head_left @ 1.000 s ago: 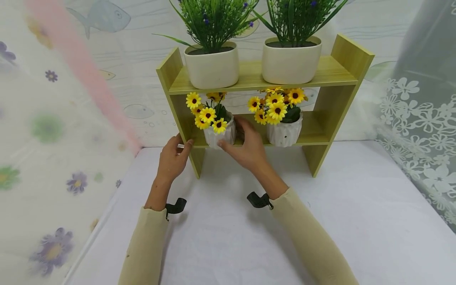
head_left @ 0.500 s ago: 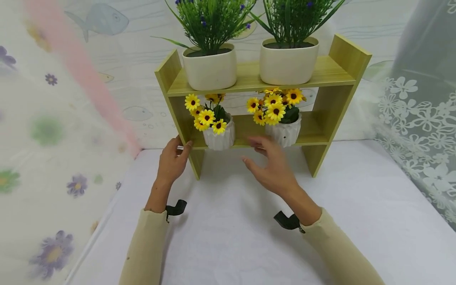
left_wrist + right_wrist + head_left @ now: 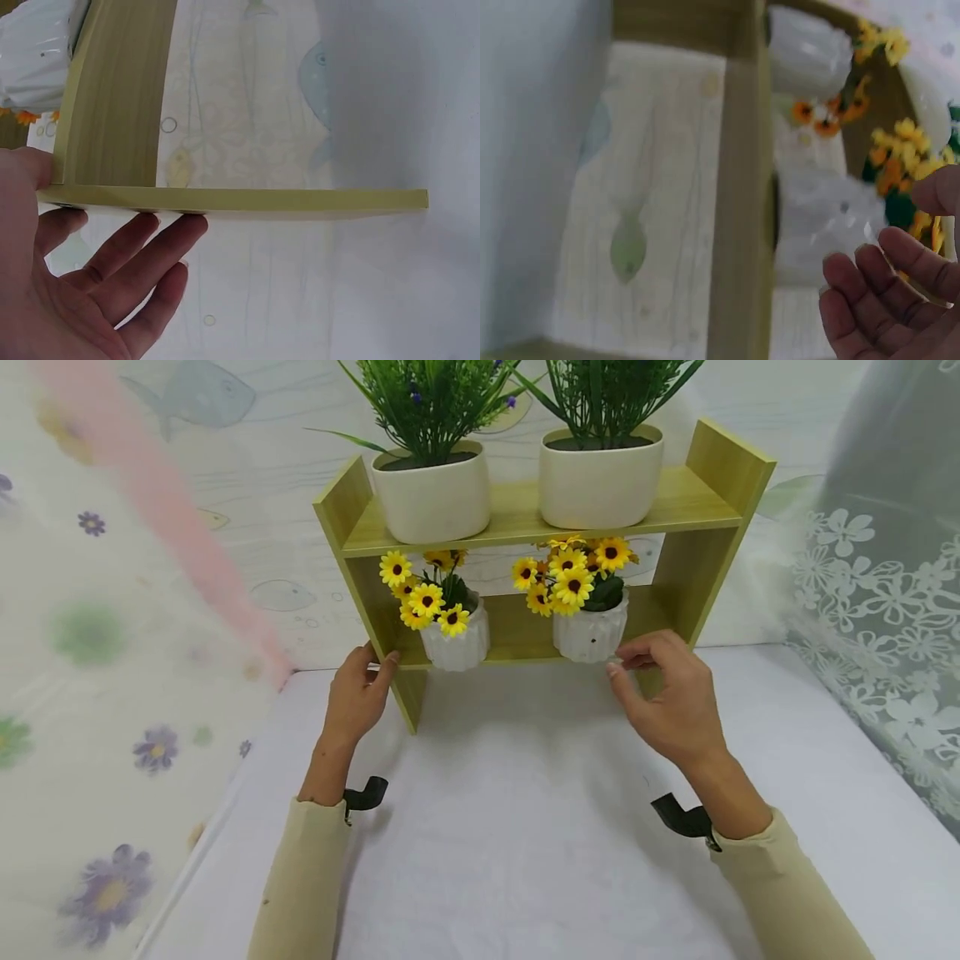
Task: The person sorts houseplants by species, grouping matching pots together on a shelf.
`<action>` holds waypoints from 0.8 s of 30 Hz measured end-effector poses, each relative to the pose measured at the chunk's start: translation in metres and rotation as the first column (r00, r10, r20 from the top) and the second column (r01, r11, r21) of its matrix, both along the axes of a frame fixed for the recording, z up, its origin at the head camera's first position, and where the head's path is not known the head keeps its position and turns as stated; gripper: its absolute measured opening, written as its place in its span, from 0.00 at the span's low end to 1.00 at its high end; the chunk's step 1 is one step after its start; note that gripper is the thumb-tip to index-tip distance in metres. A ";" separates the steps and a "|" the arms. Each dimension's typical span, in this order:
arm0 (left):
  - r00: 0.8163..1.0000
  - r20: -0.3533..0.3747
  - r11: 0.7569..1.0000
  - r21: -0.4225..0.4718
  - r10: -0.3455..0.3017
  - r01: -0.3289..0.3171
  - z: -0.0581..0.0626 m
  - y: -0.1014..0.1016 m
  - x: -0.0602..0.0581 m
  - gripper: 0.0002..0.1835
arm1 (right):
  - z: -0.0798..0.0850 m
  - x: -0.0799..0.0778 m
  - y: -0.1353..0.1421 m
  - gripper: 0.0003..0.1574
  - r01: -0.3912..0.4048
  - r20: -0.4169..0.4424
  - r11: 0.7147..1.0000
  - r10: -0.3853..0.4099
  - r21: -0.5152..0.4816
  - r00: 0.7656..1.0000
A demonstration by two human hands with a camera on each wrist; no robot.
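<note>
A two-tier wooden shelf (image 3: 517, 658) stands on the white table. My left hand (image 3: 356, 693) grips its left side panel. In the left wrist view the fingers (image 3: 142, 247) press the panel's outer face, and the thumb lies over the front edge. My right hand (image 3: 671, 697) is just right of and below the right sunflower pot (image 3: 590, 635); its fingers are loosely bent and hold nothing. The right wrist view shows its fingertips close to the white pot (image 3: 825, 221); whether they touch cannot be told. A matching sunflower pot (image 3: 457, 639) sits at the left of the same tier.
On the upper tier stand two larger oval planters, a left planter (image 3: 432, 497) and a right planter (image 3: 600, 485), both with tall grassy plants. Patterned curtains (image 3: 112, 693) hang at the back and left. A lace curtain (image 3: 885, 610) borders the right. White cloth (image 3: 502, 827) covers the table.
My right hand has left the left sunflower pot and moved right, past the right pot's front, to that pot's right side. My left hand stays on the shelf panel.
</note>
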State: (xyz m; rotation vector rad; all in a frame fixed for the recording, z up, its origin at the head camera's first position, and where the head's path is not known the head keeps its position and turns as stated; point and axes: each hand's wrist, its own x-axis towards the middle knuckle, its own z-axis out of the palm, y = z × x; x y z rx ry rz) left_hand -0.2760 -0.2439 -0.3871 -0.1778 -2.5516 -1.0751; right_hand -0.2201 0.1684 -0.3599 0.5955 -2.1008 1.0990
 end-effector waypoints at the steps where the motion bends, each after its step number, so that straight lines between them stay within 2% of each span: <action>1: 1.000 -0.001 1.000 -0.002 0.001 -0.001 0.000 -0.001 0.000 0.32 | -0.001 -0.003 0.006 0.06 0.028 -0.016 1.000 -0.027 0.008 0.999; 4: 1.000 -0.001 1.000 -0.009 0.004 -0.004 0.001 -0.004 0.002 0.32 | -0.005 -0.012 0.026 0.05 0.136 -0.045 0.990 -0.134 0.037 0.990; 8: 1.000 0.001 1.000 -0.026 0.004 -0.004 0.000 -0.005 0.005 0.32 | -0.010 -0.020 0.061 0.11 0.286 -0.060 0.951 -0.281 0.118 0.958; 11: 1.000 -0.002 0.999 -0.038 -0.012 0.012 0.000 -0.006 0.006 0.33 | -0.014 -0.022 0.088 0.15 0.353 -0.010 0.919 -0.357 0.177 0.934; 16: 0.994 -0.026 0.991 -0.084 -0.107 0.105 -0.003 -0.019 0.006 0.33 | -0.028 -0.027 0.123 0.27 0.376 0.170 0.890 -0.425 0.256 0.889; 18: 0.991 -0.031 0.984 -0.125 -0.131 0.126 -0.005 -0.030 0.006 0.32 | -0.036 -0.031 0.133 0.32 0.363 0.211 0.887 -0.428 0.287 0.879; 21: 0.994 -0.011 0.975 -0.200 -0.107 0.102 -0.010 -0.047 0.008 0.33 | -0.050 -0.038 0.144 0.38 0.342 0.225 0.881 -0.424 0.326 0.877; 24: 1.000 0.005 0.957 -0.289 -0.012 0.013 -0.015 -0.062 0.009 0.34 | -0.065 -0.045 0.152 0.41 0.328 0.199 0.869 -0.420 0.371 0.886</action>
